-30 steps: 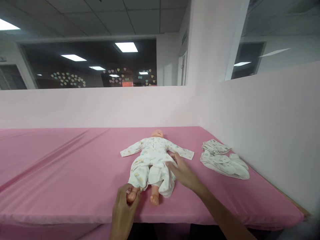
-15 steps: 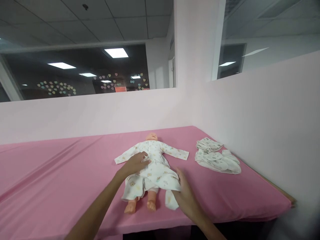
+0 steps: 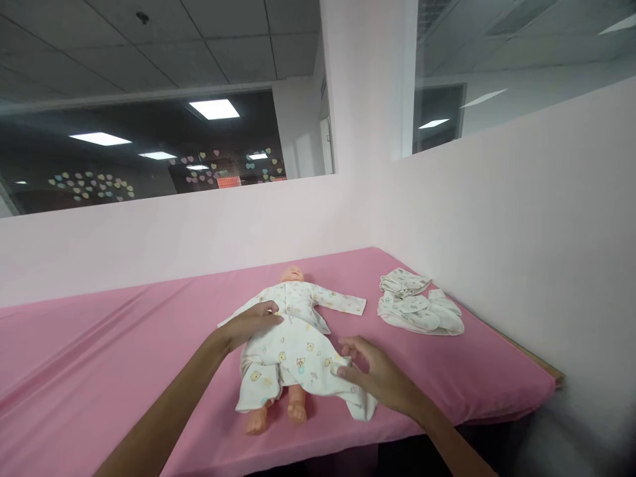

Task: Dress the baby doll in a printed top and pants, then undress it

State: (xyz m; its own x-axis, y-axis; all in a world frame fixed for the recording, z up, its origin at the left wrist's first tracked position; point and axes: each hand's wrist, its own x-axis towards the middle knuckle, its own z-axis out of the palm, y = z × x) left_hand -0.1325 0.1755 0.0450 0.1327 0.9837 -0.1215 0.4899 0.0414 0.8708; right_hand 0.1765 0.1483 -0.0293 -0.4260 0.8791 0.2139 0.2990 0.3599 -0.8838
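Observation:
A baby doll lies on its back in a white long-sleeved top with small prints. Matching baby pants lie over its lower body and legs, with both feet showing below. My left hand is at the waist of the pants on the left side, thumb and fingers bent onto the cloth. By the pants' right edge, my right hand has its fingers curved and apart, the thumb touching the fabric. The right pant leg spreads out flat beside the doll's foot.
Folded printed baby clothes lie on the right of the pink-covered table. Pale walls with windows border its back and right side. The table's front edge runs just below the doll's feet.
The right side of the pants has been spread outward to the right. My right hand has come from beneath the cloth to its edge, fingers opening. The view has shifted slightly right.

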